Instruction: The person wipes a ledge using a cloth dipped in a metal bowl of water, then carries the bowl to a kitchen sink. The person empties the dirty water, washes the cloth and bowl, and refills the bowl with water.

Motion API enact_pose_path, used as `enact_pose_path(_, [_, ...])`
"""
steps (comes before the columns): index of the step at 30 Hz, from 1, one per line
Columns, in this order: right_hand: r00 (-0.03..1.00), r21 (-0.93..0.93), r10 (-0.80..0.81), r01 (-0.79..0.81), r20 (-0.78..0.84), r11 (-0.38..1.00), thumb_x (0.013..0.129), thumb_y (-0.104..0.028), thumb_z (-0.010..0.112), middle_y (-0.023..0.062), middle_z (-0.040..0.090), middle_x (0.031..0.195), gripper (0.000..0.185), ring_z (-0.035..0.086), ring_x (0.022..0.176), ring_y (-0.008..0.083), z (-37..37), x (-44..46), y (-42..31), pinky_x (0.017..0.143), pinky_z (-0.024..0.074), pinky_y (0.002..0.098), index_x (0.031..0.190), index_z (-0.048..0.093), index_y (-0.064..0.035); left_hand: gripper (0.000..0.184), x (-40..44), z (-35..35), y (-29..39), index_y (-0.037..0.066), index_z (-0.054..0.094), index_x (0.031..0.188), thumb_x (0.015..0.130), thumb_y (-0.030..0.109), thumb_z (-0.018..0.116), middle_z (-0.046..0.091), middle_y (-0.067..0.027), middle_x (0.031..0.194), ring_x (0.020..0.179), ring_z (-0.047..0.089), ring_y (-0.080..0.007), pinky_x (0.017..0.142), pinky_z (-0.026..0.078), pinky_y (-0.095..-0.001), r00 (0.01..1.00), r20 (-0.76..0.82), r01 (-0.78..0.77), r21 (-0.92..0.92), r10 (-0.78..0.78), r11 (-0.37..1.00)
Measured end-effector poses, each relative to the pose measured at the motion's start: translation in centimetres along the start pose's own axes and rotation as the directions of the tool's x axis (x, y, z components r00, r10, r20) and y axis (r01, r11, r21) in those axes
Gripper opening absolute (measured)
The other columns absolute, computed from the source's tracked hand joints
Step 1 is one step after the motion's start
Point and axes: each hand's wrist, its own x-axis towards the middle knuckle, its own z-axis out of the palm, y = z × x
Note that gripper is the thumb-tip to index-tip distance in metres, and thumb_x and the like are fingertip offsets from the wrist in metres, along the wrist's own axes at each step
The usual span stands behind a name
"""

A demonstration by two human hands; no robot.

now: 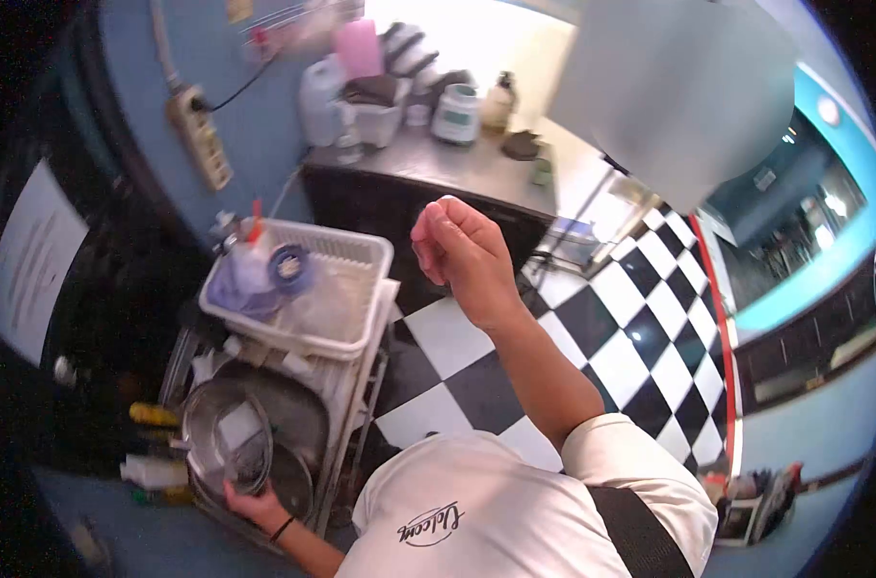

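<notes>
My left hand (252,507) is low at the left, with a dark band on its wrist. Its fingers grip the edge of a round, shiny bowl (199,424) that looks see-through on the near side. The bowl is over a metal sink (308,409), and something pale and flat shows in it. My right hand (462,252) is raised in mid-air at the centre, fingers curled in and thumb against them. Nothing shows in it, and it touches nothing. Beyond the sink stands a white plastic basket (381,279) holding a blue tape-like ring (290,268) and clear plastic items.
A steel-topped counter (428,171) at the back carries several bottles and a jar (456,116). A power strip (202,144) hangs on the blue wall. Yellow-handled tools (154,414) lie left of the sink. Black-and-white checked floor (611,342) extends right, towards a red-edged wall.
</notes>
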Motion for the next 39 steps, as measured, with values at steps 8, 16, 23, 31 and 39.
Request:
enact_pose_path(8, [0.958,-0.164,-0.123,0.082,-0.26,0.983,0.102,-0.031,0.046,-0.0018,0.052,0.065,0.029,0.045,0.055,0.0039,-9.0,-6.3,-7.6,0.049,0.0345,0.0194,0.092,0.058,-0.0069,0.066,11.0,-8.4,-1.5,0.002,0.057,0.11,0.069,0.05,0.077,0.066,-0.0166,0.1,0.086,0.063,-0.0308,0.075,0.05,-0.0451,0.609,0.525,-0.748,0.63,0.595,0.21])
enact_pose_path(16, [0.944,-0.326,-0.17,0.073,-0.281,0.943,0.102,-0.034,0.047,-0.0009,0.053,0.069,0.029,0.044,0.057,0.0055,-9.6,-9.4,-10.8,0.05,0.0318,0.0194,0.093,0.057,-0.0078,0.061,9.4,-6.1,-4.0,0.003,0.059,0.108,0.069,0.047,0.076,0.066,-0.0158,0.099,0.085,0.063,-0.0309,0.076,0.05,-0.0457,0.484,0.522,-0.866,0.401,0.703,0.298])
enact_pose_path(23, [0.985,-0.31,-0.056,0.003,-0.162,0.951,0.1,-0.029,0.052,-0.0009,0.052,0.066,0.022,0.041,0.054,0.0045,-4.7,-7.6,-8.0,0.049,0.0305,0.0188,0.096,0.057,-0.0073,0.057,11.5,-7.5,-2.4,0.004,0.06,0.105,0.07,0.045,0.076,0.067,-0.0152,0.099,0.083,0.062,-0.0309,0.077,0.049,-0.0462,0.469,0.505,-0.883,0.301,0.725,0.362])
enact_pose_path(31, [0.992,-0.18,0.071,-0.051,0.107,0.982,0.1,-0.031,0.053,-0.0033,0.053,0.07,0.024,0.042,0.057,0.0021,2.4,-4.5,-1.1,0.05,0.0347,0.0192,0.095,0.054,-0.0079,0.056,14.4,-10.3,0.6,0.005,0.059,0.11,0.073,0.044,0.072,0.066,-0.0126,0.099,0.084,0.061,-0.0319,0.077,0.048,-0.0474,0.375,0.677,-0.926,0.237,0.633,0.294])
enact_pose_path(39, [0.965,-0.076,0.063,-0.045,0.253,0.996,0.098,-0.031,0.056,-0.0038,0.053,0.067,0.024,0.041,0.056,0.0018,6.0,0.8,1.5,0.049,0.0329,0.0197,0.091,0.054,-0.0079,0.076,27.1,-21.0,-3.6,0.008,0.035,0.14,0.084,0.052,0.063,0.052,-0.0097,0.133,0.095,0.056,-0.0342,0.096,0.044,-0.0482,0.427,0.714,-0.904,0.345,0.555,0.252])
